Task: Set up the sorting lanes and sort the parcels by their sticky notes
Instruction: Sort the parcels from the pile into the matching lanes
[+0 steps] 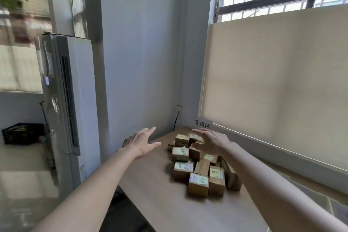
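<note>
A: Parcels (199,164), heaped loose toward the far end of the table (160,203), just short of the paper sign (202,124) in the window corner. Biggest worry first?

B: Table itself. Smooth, wood-look top, probably slick, with the left edge open to the floor. Easy to shove a box straight off when sweeping the heap sideways.

A: Then the heap?

B: Small brown cardboard boxes, square-cornered, several tilted and leaning on neighbours. Likely to slide or tumble if pulled from the bottom or the middle. Safer taken from the top, probably.

A: Hands?

B: Left hand (140,144) spread wide, empty, hovering left of the heap and apart from it. Right hand (211,142) likewise spread and empty, over the far boxes; impossible to tell whether touching. Risk there: knocking those far boxes into the sign or the wall.

A: Smallest?

B: Sticky notes (215,172), pale yellow-green paper squares on the box tops, with handwriting too blurred to read. Thin and lightly stuck, by the look. Could peel or curl under a dragging palm, leaving a parcel unsortable. No lanes visible on the tabletop yet, so mix-ups likely too.
</note>
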Demonstrator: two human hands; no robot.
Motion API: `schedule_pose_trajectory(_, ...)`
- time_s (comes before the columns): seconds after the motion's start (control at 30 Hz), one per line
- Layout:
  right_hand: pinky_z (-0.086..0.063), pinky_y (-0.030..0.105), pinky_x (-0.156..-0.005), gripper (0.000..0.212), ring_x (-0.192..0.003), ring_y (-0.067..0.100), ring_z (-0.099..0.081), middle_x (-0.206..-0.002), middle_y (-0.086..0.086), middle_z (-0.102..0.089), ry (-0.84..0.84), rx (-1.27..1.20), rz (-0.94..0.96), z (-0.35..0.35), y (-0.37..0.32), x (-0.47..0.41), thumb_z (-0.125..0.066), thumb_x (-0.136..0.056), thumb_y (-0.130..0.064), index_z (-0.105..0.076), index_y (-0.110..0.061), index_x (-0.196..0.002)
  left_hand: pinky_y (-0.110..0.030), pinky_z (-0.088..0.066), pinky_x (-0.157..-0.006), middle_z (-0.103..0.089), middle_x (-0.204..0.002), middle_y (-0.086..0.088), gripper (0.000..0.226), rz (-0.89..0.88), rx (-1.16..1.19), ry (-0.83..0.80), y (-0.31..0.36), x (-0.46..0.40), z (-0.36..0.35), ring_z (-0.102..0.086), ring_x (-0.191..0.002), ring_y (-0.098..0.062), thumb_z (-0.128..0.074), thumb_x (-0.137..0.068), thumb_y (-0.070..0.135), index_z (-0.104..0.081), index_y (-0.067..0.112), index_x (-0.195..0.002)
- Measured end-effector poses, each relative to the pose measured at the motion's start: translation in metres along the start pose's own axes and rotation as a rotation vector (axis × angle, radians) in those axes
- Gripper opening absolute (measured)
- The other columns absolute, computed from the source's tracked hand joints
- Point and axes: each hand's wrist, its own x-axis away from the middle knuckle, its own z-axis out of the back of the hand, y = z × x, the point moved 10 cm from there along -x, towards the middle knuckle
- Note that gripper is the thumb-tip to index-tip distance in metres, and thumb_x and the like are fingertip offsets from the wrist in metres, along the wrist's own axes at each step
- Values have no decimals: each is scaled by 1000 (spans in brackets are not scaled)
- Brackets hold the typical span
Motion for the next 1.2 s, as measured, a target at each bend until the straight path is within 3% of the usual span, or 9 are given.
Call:
schedule_pose_trajectory(0.37, -50, 41, -97, 68, -138, 21, -47, -159, -10, -36, -13, -33, -98, -44, 42, -204, -51, -96, -63, -26, -43, -156, -40, -35, -109, -20, -162, 11, 75, -79, -32, -48, -36, -214, -30, -30, -145, -18, -48, -89, 68, -20, 42, -153)
schedule_pose_trajectory(0.7, -49, 43, -99, 71, -140, 22, -44, -161, -9, -33, -73, -13, -207, -90, 86, -313, -50, -96, -63, -22, -41, -158, -38, -34, -109, -25, -160, 11, 72, -186, 26, -137, -53, -353, -103, -31, -144, -17, -48, -89, 68, -25, 42, -152)
schedule_pose_trajectory(0.9, -50, 44, -99, 73, -143, 22, -42, -164, -6, -29, -151, -14, -332, -149, 118, -381, -51, -95, -64, -22, -41, -158, -39, -37, -109, -25, -160, 12, 74, -265, 44, -221, -69, -448, -166, -33, -144, -16, -46, -88, 71, -25, 41, -152)
schedule_pose_trajectory(1.1, -48, 45, -103, 72, -144, 21, -39, -164, -7, -28, -215, -57, -497, -221, 145, -452, -49, -97, -63, -21, -38, -159, -37, -33, -111, -28, -159, 8, 71, -401, 73, -320, -75, -549, -250, -30, -145, -16, -50, -93, 60, -26, 32, -154)
schedule_pose_trajectory(1.2, -48, 45, -102, 71, -146, 23, -38, -165, -5, -26, -238, -110, -575, -262, 154, -479, -48, -98, -62, -19, -39, -159, -37, -39, -107, -35, -156, 9, 71, -465, 92, -356, -80, -593, -298, -37, -140, -16, -51, -92, 61, -29, 32, -153)
